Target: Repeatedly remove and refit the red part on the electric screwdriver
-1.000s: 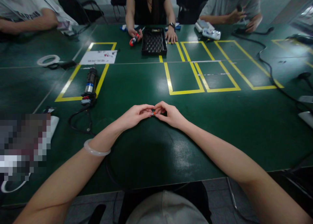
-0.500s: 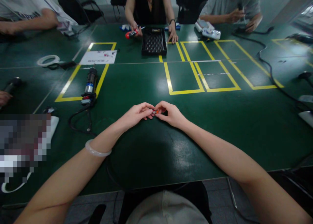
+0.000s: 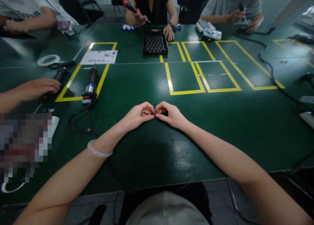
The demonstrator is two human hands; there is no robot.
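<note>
My left hand (image 3: 137, 116) and my right hand (image 3: 170, 114) meet fingertip to fingertip over the middle of the green table (image 3: 152, 153). Both pinch a tiny red-orange part (image 3: 154, 113) between them; it is too small to name more exactly. My forearms rest on the table, and a pale bangle (image 3: 99, 150) circles my left wrist.
A cylindrical tool with a cable (image 3: 90, 84) lies to the left, inside yellow tape lines. A co-worker's hand (image 3: 36, 88) holds a dark tool at the left edge. Across the table a person lifts a red screwdriver (image 3: 130, 6) beside a black tray (image 3: 155, 41). Cables run along the right.
My fingers have closed tighter on the small part. The co-worker's hand at the left has reached in onto the table. The person opposite has raised the red screwdriver.
</note>
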